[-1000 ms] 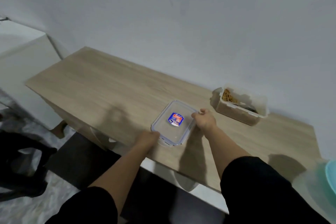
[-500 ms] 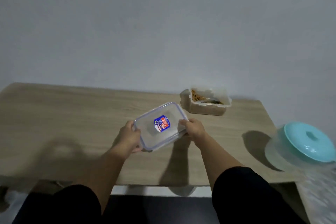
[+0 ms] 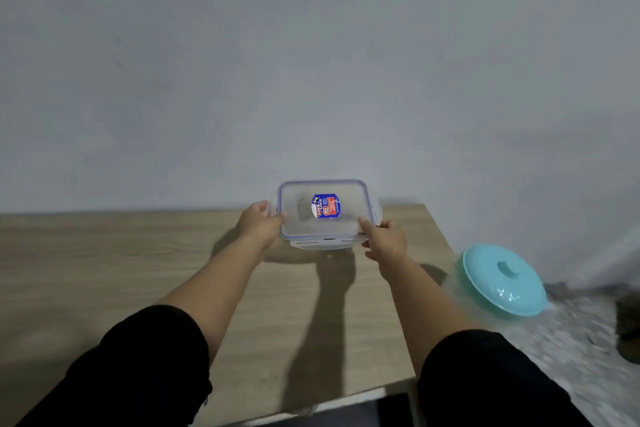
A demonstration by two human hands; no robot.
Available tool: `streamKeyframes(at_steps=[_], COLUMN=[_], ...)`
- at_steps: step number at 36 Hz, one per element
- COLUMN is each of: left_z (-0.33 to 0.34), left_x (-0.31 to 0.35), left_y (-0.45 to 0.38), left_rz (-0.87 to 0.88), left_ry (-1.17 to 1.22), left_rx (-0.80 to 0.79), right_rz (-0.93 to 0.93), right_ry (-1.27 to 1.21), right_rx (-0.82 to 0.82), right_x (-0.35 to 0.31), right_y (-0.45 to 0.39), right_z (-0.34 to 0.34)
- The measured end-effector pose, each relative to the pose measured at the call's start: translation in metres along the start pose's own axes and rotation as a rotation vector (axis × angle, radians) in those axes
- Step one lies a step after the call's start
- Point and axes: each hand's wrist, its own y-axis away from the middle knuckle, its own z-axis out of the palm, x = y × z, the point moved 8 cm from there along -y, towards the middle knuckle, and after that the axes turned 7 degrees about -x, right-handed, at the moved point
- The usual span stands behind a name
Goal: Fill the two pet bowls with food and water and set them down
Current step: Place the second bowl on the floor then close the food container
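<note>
1. Head view: both hands hold the clear lid (image 3: pixel 325 210) by its short ends over the far edge of the tabletop (image 3: pixel 104 270). The left hand (image 3: pixel 259 226) and right hand (image 3: pixel 384 240) each have fingers curled around a lid edge.
2. The food container beneath is hidden by the lid; no pet bowls are in view.
3. Risk: a misaligned lid could seat crooked, or slip and tip food out.
4. A teal-lidded tub (image 3: pixel 502 279) sits to the right.
</note>
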Motion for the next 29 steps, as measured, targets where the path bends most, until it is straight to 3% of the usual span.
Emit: streamKeyframes(at_steps=[13, 22, 29], left_z=[0.044, 0.044, 0.044], left_x=[-0.007, -0.012, -0.021], left_y=[-0.062, -0.069, -0.068], left_rz=[-0.036, -0.047, -0.081], left_ry=[-0.027, -0.076, -0.074], left_rx=[0.096, 0.137, 0.143], right_rz=[0.042, 0.083, 0.010], right_ry=[0.125, 0.112, 0.280], right_rx=[0.021, 0.003, -0.094], right_x=[0.019, 0.019, 0.005], right_y=[-0.096, -0.097, -0.094], right_z=[-0.007, -0.008, -0.004])
